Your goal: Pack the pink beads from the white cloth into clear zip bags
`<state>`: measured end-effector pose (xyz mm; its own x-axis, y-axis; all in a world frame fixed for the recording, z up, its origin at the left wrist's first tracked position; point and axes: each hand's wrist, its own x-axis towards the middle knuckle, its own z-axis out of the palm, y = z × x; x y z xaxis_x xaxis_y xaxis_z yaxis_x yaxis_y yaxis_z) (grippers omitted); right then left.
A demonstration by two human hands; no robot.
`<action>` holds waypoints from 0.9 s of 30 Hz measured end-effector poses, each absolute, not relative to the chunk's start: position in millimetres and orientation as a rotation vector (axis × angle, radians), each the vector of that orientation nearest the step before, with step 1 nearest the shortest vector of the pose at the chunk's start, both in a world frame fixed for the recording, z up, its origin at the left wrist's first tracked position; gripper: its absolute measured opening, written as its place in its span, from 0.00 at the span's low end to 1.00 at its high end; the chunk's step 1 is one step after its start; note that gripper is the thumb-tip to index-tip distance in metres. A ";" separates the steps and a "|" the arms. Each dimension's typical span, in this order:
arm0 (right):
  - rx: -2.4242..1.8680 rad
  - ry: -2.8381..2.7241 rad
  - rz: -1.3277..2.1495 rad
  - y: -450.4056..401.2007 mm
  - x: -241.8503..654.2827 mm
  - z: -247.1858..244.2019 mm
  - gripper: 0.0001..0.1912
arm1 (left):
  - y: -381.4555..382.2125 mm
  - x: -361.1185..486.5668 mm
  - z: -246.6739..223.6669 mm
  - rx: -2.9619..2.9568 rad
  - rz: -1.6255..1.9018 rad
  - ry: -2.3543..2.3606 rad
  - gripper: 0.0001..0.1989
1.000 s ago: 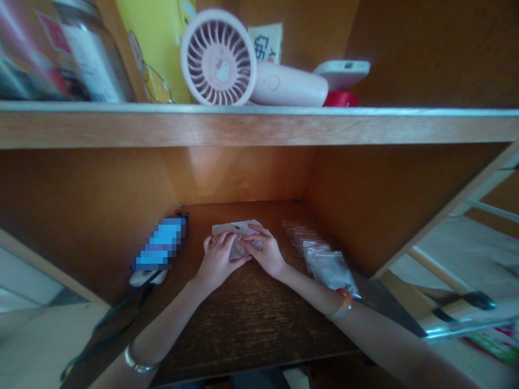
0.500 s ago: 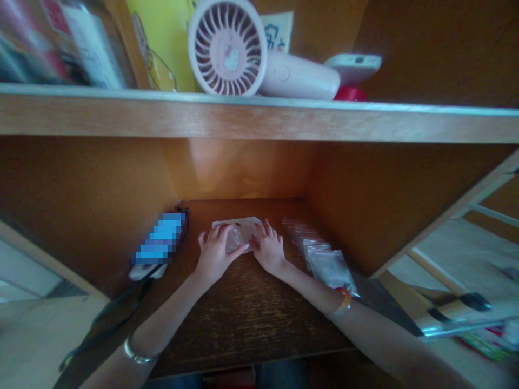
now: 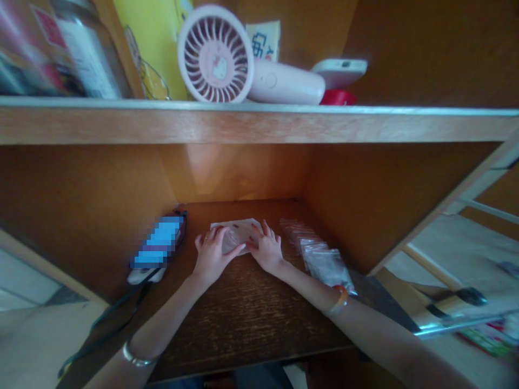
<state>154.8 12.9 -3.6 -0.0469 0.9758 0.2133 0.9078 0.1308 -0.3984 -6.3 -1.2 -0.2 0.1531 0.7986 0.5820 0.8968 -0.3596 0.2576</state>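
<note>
Flat, translucent whitish plastic packet [image 3: 239,236] lay on dark brown wooden desktop [image 3: 243,313], between both hands. Left hand [image 3: 212,250] covered packet's left end, thumb apart from fingers; right hand [image 3: 267,247] rested at right end, fingers spread. Whether either pinched plastic, could not tell. Overlapping clear plastic zip bags [image 3: 326,262] lay right.

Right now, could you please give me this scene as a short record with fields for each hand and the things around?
left hand: at the left side of the translucent plastic, silver bracelet on that arm
right hand: at its right side, orange bracelet on that arm
right of the hands: overlapping plastic bags
left of the hands: device with a pixelated screen
shelf above: handheld fan, lying sideways
</note>
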 end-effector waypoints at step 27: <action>-1.337 -1.853 0.203 14.4 156.8 -8.9 0.14 | 1.1 -7.8 -6.0 -2.366 -1.016 -1.592 0.22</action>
